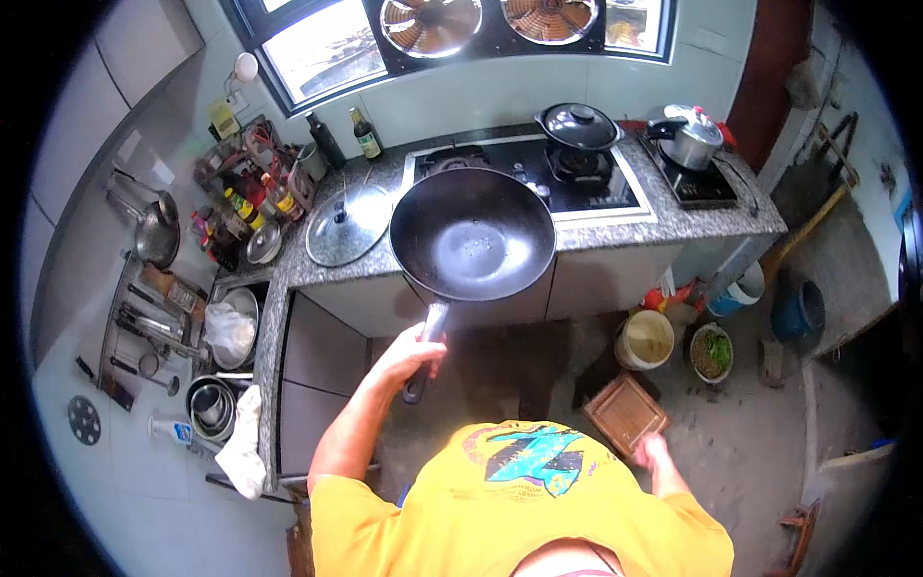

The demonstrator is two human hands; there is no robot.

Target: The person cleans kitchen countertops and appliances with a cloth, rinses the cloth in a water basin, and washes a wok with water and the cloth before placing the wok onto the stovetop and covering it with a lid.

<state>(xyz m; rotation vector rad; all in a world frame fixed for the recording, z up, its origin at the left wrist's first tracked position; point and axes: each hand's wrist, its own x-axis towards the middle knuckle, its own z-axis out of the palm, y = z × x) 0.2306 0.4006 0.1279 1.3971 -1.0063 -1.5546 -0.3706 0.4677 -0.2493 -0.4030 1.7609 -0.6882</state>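
My left hand (415,354) is wrapped round the handle of a dark wok (473,236), which is held up in front of the counter's edge and the gas stove (606,197). A few small drops or specks show on the wok's inner surface. Low on the right, my right hand (654,450) is beside the near corner of a square brown wooden stool or board (626,413). Its fingers are blurred, and whether they grip that corner is unclear. A glass lid (348,226) with a dark knob lies on the counter to the left of the wok.
A lidded black pot (579,127) sits on the stove's right burner, with a pressure cooker (688,139) farther right. Bottles (252,207) crowd the left corner. On the floor stand a white bucket (645,339), a bowl of greens (711,353) and a blue bucket (798,308).
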